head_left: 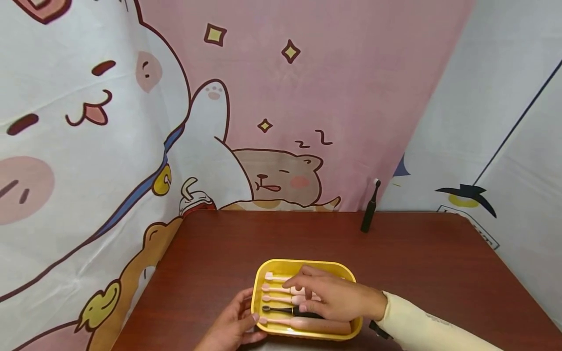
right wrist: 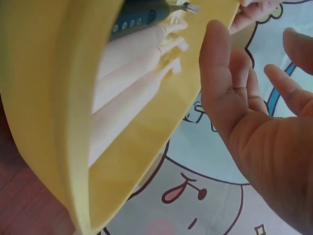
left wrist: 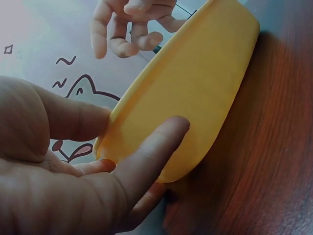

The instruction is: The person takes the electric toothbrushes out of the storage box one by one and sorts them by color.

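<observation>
A yellow tray (head_left: 303, 335) stands on the table near its front edge, with several electric toothbrushes lying side by side in it. Nearest me is a peach toothbrush (head_left: 320, 325); beyond it lie a black toothbrush (head_left: 281, 309) and pale pink toothbrushes (head_left: 273, 299), partly covered by my right hand. My left hand (head_left: 237, 319) holds the tray's left end, its fingers against the outer wall (left wrist: 210, 93) in the left wrist view. Over the toothbrushes hovers my right hand (head_left: 327, 295), fingers loosely bent and nothing in them. Another black toothbrush (head_left: 369, 214) stands upright at the back right.
The reddish-brown table (head_left: 246, 239) reaches back to a cartoon-printed cloth backdrop (head_left: 342, 87), which also runs along the left and right sides. A dark band (head_left: 380, 330) shows at my right wrist.
</observation>
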